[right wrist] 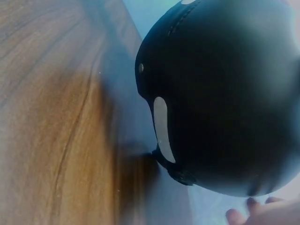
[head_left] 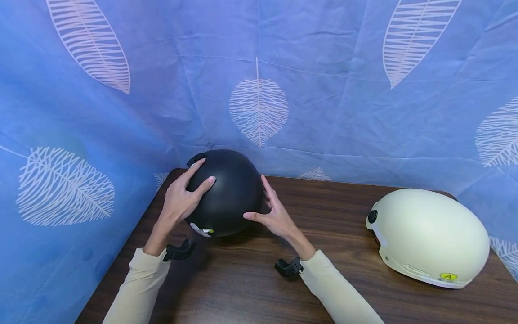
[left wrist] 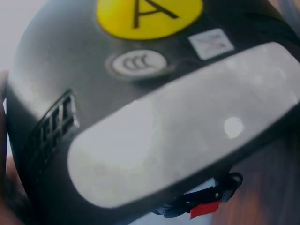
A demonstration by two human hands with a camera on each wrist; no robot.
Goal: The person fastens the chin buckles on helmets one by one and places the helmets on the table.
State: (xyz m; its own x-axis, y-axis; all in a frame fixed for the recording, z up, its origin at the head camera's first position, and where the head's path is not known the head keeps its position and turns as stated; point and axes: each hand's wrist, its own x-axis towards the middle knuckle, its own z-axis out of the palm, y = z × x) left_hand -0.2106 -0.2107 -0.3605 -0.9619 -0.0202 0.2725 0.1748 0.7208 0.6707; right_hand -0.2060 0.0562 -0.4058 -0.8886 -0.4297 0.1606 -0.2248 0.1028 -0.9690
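Observation:
A black helmet (head_left: pixel 226 193) is between my two hands at the far left of the dark wooden table. My left hand (head_left: pixel 180 198) grips its left side, with thumb and index finger spread over the shell. On the right side, my right hand (head_left: pixel 277 216) holds it between thumb and fingers. Close up in the left wrist view, the helmet shows a yellow "A" sticker (left wrist: pixel 150 16), a pale strip (left wrist: pixel 187 126) and a red buckle (left wrist: pixel 205 209) on its strap. It appears tilted, its lower edge off the table in the right wrist view.
A cream helmet (head_left: pixel 433 234) rests at the right of the wooden table (head_left: pixel 243 288). Behind and to the left hangs a blue cloth (head_left: pixel 323 108) with white leaf patterns, close to the black helmet. Each wrist wears a black band.

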